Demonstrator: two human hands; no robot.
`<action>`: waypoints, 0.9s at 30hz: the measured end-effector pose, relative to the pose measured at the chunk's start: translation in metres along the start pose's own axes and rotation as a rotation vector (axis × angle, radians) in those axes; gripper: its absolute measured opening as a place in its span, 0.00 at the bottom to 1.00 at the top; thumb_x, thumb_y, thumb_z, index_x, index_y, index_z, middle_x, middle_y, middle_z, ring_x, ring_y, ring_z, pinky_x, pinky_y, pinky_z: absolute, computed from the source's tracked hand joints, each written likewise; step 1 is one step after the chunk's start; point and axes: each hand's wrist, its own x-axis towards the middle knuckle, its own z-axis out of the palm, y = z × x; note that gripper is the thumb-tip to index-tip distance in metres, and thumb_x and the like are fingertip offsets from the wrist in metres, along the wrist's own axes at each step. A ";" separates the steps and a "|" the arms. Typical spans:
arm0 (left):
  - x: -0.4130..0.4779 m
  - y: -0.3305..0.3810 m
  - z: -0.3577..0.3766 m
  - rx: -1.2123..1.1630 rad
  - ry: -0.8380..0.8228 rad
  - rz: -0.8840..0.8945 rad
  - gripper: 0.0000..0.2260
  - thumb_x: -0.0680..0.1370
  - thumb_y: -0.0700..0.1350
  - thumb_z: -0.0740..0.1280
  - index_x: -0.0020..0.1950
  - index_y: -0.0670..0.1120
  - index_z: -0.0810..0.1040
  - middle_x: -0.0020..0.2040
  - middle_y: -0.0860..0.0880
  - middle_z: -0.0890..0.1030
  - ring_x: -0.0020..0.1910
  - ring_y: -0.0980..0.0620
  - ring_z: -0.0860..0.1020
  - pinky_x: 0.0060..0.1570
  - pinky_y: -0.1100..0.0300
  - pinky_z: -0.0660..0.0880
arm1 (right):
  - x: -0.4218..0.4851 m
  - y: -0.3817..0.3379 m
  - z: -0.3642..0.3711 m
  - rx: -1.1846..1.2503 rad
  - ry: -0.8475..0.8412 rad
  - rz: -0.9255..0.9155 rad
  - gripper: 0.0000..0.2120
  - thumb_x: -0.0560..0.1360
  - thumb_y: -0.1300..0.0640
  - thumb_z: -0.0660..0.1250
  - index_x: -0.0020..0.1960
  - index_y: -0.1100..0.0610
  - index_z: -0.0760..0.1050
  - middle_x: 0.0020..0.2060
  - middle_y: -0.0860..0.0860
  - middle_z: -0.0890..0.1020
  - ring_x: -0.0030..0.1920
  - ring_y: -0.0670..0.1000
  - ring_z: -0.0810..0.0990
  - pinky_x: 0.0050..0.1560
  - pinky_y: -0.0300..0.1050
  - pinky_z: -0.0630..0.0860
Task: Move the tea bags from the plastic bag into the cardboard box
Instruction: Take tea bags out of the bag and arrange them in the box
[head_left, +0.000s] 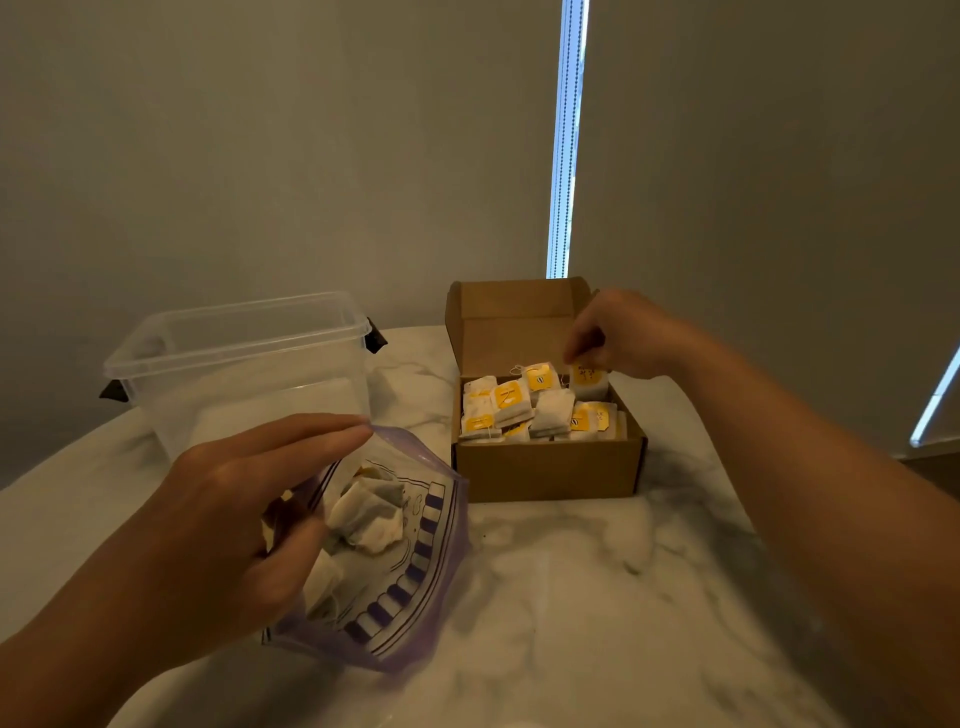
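Observation:
A clear plastic bag with a purple zip edge lies open on the marble table, and several white tea bags show inside it. My left hand holds the bag's rim, thumb inside the opening. Behind it to the right stands an open brown cardboard box with several tea bags bearing yellow tags. My right hand hovers over the box's back right corner and pinches one tea bag by its top, just above the others.
A clear plastic tub with black clips stands at the back left, close to the plastic bag. The box's lid stands upright at the rear. The marble table curves away on the left; window blinds hang behind.

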 end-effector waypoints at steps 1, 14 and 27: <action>0.000 0.000 0.000 -0.003 0.001 -0.002 0.22 0.73 0.47 0.58 0.65 0.46 0.77 0.60 0.51 0.80 0.49 0.74 0.73 0.43 0.77 0.73 | 0.002 -0.001 0.002 -0.017 -0.007 -0.005 0.09 0.75 0.66 0.69 0.50 0.56 0.83 0.46 0.47 0.82 0.43 0.41 0.77 0.39 0.30 0.70; 0.000 0.000 -0.006 0.095 -0.036 -0.017 0.21 0.73 0.38 0.66 0.66 0.46 0.76 0.60 0.53 0.79 0.44 0.62 0.78 0.36 0.70 0.78 | -0.023 -0.011 0.017 0.001 0.363 -0.014 0.10 0.73 0.60 0.73 0.54 0.57 0.82 0.47 0.52 0.83 0.42 0.44 0.77 0.43 0.33 0.70; -0.002 0.006 -0.013 0.159 -0.160 -0.022 0.32 0.64 0.26 0.74 0.66 0.43 0.77 0.64 0.48 0.79 0.45 0.58 0.76 0.41 0.73 0.73 | -0.112 -0.156 0.045 0.648 -0.115 -0.335 0.08 0.72 0.59 0.73 0.51 0.54 0.84 0.45 0.46 0.85 0.45 0.41 0.83 0.46 0.34 0.80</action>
